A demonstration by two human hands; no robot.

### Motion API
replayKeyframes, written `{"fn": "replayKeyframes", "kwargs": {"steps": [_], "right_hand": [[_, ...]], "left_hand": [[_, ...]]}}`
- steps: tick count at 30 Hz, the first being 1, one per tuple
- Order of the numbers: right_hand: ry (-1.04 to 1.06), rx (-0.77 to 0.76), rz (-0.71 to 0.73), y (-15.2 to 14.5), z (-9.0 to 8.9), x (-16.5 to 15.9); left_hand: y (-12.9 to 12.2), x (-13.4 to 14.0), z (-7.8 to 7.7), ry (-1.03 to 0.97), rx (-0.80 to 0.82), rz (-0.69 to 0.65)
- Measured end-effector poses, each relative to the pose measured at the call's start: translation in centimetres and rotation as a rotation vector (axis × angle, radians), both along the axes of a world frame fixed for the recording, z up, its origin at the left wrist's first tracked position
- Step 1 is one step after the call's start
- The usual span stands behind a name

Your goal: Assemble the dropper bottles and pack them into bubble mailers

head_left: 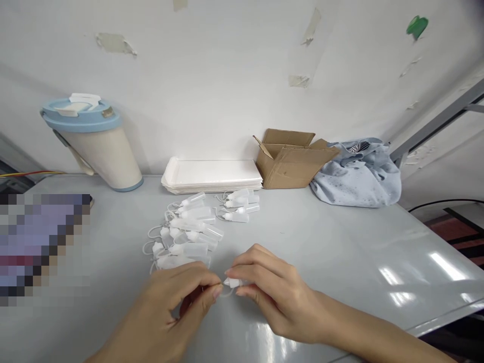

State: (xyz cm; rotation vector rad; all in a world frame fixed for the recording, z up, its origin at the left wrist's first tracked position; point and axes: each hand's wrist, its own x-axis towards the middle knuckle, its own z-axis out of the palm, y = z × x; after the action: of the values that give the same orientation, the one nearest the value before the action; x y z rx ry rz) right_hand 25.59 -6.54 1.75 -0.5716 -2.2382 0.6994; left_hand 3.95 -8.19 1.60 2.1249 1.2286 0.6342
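Note:
My right hand [270, 290] grips a small translucent dropper bottle [233, 283] between thumb and fingers, its white pointed tip turned left. A thin pale strap [227, 294] curves from the bottle's neck toward my left hand [189, 297]. The thumb and forefinger of that hand pinch the strap's end just off the tip; the fingertips hide most of it. Behind my hands lies a loose heap of similar dropper bottles [192, 222] with looped straps. Several more dropper bottles [239, 201] form a smaller group to its right.
A stack of white trays [214, 174] lies against the wall beside an open cardboard box [291, 164]. Light blue cloth [359, 176] is bunched at the right. At the left stand a cream tumbler [109, 151] with a blue lid and a blurred-out flat object [41, 237] on the grey table [333, 252].

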Motion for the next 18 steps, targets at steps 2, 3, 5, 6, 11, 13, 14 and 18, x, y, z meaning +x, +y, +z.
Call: {"fn": "replayKeyframes", "kwargs": {"steps": [2, 3, 5, 6, 11, 13, 14, 18], "right_hand": [[-0.008, 0.008, -0.002, -0.01, 0.03, 0.0], [-0.013, 0.013, -0.002, -0.01, 0.05, 0.0], [-0.018, 0.025, -0.002, -0.02, 0.08, -0.02], [-0.021, 0.03, -0.002, -0.02, 0.09, -0.04], [-0.028, 0.061, 0.0, -0.02, 0.1, -0.16], [-0.029, 0.074, 0.0, 0.0, 0.1, -0.16], [-0.03, 0.078, -0.002, 0.03, 0.11, -0.14], [-0.026, 0.091, -0.01, 0.15, 0.3, -0.02]], "left_hand": [[0.04, 0.06, -0.05, -0.003, -0.004, -0.001], [0.07, 0.11, -0.03, -0.006, -0.003, -0.001], [0.13, 0.25, 0.06, -0.009, 0.001, 0.002], [0.14, 0.32, 0.12, -0.006, 0.001, 0.005], [0.0, 0.45, 0.3, -0.005, 0.002, 0.023], [-0.08, 0.41, 0.3, -0.011, 0.005, 0.01], [-0.09, 0.4, 0.3, -0.01, 0.01, 0.007], [-0.03, 0.48, 0.36, -0.014, 0.028, 0.03]]}}
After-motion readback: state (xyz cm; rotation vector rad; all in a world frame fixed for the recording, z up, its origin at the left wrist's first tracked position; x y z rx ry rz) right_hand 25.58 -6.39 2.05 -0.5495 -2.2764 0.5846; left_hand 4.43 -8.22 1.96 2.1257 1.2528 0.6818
